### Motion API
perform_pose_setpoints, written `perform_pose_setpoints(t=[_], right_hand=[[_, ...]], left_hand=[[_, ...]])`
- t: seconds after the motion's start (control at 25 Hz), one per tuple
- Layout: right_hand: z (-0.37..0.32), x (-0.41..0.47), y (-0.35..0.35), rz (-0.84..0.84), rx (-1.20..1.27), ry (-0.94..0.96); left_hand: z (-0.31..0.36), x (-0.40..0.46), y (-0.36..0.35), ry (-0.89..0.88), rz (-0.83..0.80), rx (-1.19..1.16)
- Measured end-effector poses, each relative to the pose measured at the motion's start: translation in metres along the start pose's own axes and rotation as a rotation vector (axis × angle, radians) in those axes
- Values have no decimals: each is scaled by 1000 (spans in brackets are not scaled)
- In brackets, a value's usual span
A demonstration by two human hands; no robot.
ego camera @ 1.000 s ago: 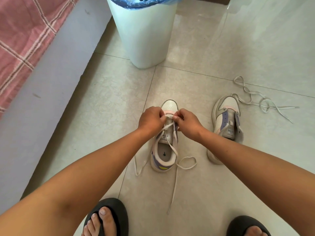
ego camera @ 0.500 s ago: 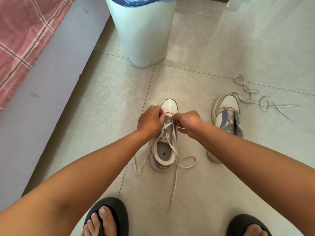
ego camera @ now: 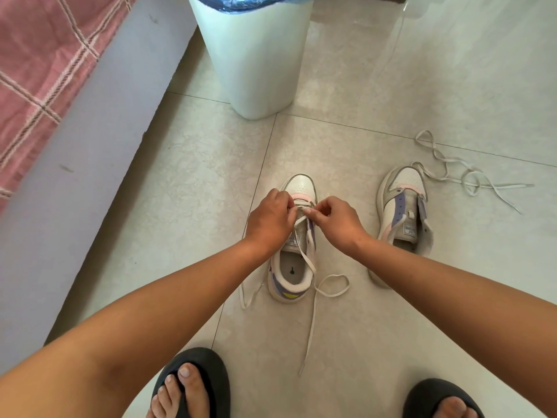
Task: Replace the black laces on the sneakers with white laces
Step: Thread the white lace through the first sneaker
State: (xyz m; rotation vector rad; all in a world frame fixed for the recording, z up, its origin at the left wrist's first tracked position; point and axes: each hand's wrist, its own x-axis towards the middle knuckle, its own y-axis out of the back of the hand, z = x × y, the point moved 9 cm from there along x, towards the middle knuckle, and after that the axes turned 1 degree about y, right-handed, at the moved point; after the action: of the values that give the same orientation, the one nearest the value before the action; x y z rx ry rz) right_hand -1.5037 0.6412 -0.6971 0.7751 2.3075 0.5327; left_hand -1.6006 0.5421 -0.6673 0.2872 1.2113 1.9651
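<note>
Since half a second ago my right hand (ego camera: 337, 223) has drawn back in toward the middle of the near sneaker (ego camera: 294, 239), so both hands now meet over its front eyelets. My right thumb and forefinger pinch the white lace (ego camera: 306, 254) just behind the pink toe band, the other fingers curled in; my left hand (ego camera: 268, 220) is curled too, its fingertips at the same spot on the lace, though I cannot tell exactly how they grip it. That sneaker stands on the floor tile (ego camera: 187, 182) straight ahead of me, long axis running away from me, toe pointing toward the white bin (ego camera: 256, 61) and heel toward my feet. One end of its lace runs back across the open mouth, loops on the tile to the right of the heel and trails toward my left sandal (ego camera: 208, 375); the other end lies on the tile left of the heel. I see a tongue label with small print beside my left wrist, too small to read. The second sneaker (ego camera: 402, 218) stands to the right, well apart, pointing the same way, unlaced, its tongue label also unreadable. A loose lace (ego camera: 470, 179) lies tangled on the tile just beyond and right of its toe. At far left is a pink checked cover (ego camera: 45, 70).
</note>
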Motion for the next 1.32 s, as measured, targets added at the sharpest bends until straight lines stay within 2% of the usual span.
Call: perform_pose_setpoints(t=[0.16, 0.2, 0.28, 0.4, 0.52, 0.64, 0.8, 0.92, 1.0, 1.12, 1.24, 1.32], right_hand=[[-7, 5, -4, -12, -43, 66], [-4, 7, -8, -43, 15, 50], [7, 5, -20, -174, 289, -70], [14, 0, -26, -218, 350, -125], [15, 1, -16, -42, 301, -133], [25, -6, -19, 33, 470, -199], [17, -8, -21, -43, 426, -153], [15, -10, -29, -176, 559, -179], [14, -10, -22, -138, 480, -133], [14, -19, -13, -43, 275, -89], [15, -34, -27, -125, 51, -54], [20, -35, -28, -120, 94, -101]], left_hand=[[0, 0, -4, -4, -14, 88], [0, -1, -6, -2, -18, 125], [-2, -2, -8, 13, -23, 153], [-6, -4, -7, 54, -1, 113], [-7, -6, -4, 40, 13, 48], [-1, -13, -4, -62, -3, -26], [-5, -17, 3, -100, 22, -91], [-18, -21, 4, 50, 33, -230], [-22, -26, -2, 132, -22, -176], [-26, -29, -16, 183, -215, 116], [-18, -23, -17, 166, -294, 155], [-7, -19, -16, 95, -332, 98]])
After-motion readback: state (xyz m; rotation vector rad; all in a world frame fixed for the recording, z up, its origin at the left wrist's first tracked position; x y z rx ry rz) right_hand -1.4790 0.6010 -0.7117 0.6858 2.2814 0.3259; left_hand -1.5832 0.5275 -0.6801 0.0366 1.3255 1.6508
